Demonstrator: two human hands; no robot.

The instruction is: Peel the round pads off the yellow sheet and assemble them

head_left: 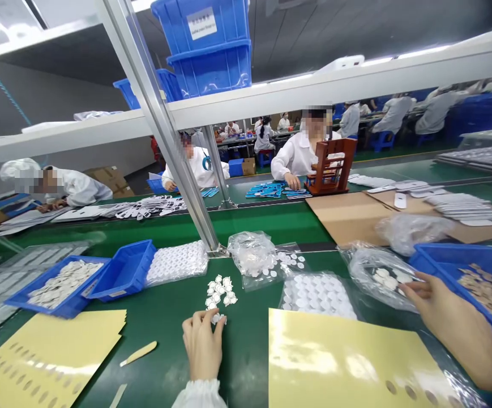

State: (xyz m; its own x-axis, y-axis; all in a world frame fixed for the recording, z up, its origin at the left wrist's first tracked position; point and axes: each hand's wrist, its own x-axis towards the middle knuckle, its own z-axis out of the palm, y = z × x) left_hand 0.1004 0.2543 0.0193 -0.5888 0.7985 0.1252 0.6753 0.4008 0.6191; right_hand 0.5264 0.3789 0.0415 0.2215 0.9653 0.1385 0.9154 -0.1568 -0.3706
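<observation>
My left hand (202, 344) is over the green table with thumb and index finger closed around a small white round part (219, 319). Just beyond it lies a loose pile of similar white parts with small tabs (218, 292). At the right, my right hand (452, 320) reaches into the mouth of a clear plastic bag (362, 269). White discs (385, 277) lie in that bag, and my thumb and fingertips pinch at one of them. The fingertips partly hide this disc.
Yellow sheets (334, 362) lie between my hands, more yellow sheets (37, 351) at left. A yellow-handled tool (139, 352) lies nearby. Blue bins (122, 272) stand left, another blue bin (436, 255) right. A metal post (178, 158) rises ahead; co-workers (303, 156) sit opposite.
</observation>
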